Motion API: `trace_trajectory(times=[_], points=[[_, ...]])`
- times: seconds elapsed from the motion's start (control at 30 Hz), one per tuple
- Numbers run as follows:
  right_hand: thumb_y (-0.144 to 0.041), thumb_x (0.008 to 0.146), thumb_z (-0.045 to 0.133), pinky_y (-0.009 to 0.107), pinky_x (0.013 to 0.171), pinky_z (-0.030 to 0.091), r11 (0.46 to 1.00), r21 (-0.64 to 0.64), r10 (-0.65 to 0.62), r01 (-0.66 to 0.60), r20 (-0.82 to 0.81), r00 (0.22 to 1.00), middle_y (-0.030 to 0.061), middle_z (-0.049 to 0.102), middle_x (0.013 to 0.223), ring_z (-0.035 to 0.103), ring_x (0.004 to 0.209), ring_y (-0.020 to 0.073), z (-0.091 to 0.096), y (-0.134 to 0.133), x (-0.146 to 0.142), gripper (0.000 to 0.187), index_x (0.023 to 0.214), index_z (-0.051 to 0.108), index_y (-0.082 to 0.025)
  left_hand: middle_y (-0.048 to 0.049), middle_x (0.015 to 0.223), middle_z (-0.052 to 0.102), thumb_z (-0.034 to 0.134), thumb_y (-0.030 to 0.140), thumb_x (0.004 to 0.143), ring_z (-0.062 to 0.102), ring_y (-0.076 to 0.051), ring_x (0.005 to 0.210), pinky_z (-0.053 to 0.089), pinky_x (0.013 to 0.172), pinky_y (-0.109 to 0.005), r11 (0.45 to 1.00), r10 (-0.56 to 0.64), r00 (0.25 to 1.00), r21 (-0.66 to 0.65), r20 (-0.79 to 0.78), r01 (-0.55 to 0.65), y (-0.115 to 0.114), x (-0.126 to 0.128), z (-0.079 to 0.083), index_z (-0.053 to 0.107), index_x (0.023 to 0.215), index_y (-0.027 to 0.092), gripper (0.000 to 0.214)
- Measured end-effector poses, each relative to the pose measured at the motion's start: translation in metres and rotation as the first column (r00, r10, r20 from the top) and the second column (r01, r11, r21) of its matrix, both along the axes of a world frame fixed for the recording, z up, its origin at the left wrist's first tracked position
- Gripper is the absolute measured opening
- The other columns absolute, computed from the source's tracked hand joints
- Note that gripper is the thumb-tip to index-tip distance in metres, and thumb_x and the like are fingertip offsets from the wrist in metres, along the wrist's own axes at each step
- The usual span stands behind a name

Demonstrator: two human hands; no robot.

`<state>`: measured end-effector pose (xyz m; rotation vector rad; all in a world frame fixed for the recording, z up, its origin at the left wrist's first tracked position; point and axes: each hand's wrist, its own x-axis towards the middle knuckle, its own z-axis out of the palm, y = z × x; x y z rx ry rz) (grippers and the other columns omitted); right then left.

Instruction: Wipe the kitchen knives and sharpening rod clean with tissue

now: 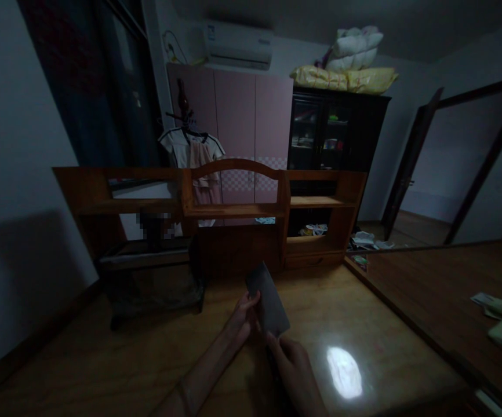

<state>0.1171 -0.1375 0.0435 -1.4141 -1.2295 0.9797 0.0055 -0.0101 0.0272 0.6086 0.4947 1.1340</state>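
Both my hands hold a flat, dark grey rectangular object (pixel 268 298), like a thin card or slab, tilted up above a wooden tabletop (pixel 146 353). My left hand (pixel 243 315) pinches its left edge with thumb and fingers closed. My right hand (pixel 292 362) grips its lower end, fingers closed. The room is dim and I cannot make out what the object is.
A wooden shelf unit (pixel 233 211) stands at the table's back edge. A bright light reflection (pixel 344 370) lies on the tabletop at right. Behind are a pink wardrobe (pixel 251 121), a dark cabinet (pixel 333 133), hanging clothes (pixel 192 153) and an open doorway (pixel 451 168).
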Motion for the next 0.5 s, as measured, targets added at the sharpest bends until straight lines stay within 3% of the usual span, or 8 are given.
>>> trace_trajectory(times=[0.17,0.3,0.5], points=[[-0.06,0.078,0.052,0.023,0.061,0.039,0.996,0.001,-0.089,0.089,-0.014,0.996,0.0025,0.062,0.068,0.057,0.07,0.0181,0.002,0.011,0.0,0.049,0.074,0.068,-0.014,-0.0042,0.083,0.068,0.078,0.026,0.065,0.066,-0.016,0.07,0.052,0.072,-0.027,0.998,0.034,0.999,0.059,-0.028,-0.033,-0.004,-0.003,0.004,0.058,0.099,0.016,0.041],[-0.06,0.064,0.066,0.024,0.058,0.041,0.982,-0.05,-0.191,0.184,-0.226,0.955,0.002,0.06,0.065,0.057,0.065,0.0171,0.009,0.015,0.001,0.047,0.068,0.065,-0.013,-0.0056,0.089,0.068,0.079,0.03,0.064,0.066,-0.017,0.075,0.051,0.071,-0.026,0.993,0.063,0.995,0.101,-0.082,-0.055,-0.009,-0.004,0.007,0.056,0.1,0.016,0.044],[-0.057,0.056,0.072,0.022,0.044,0.036,0.979,-0.161,-0.188,0.123,-0.494,0.849,-0.0029,0.052,0.047,0.05,0.045,0.0117,0.008,0.007,0.01,0.044,0.061,0.058,-0.016,-0.0126,0.103,0.066,0.07,0.037,0.072,0.064,-0.023,0.09,0.048,0.082,-0.034,0.96,0.043,0.946,0.274,-0.323,0.05,-0.005,0.001,0.006,0.056,0.106,0.013,0.044]])
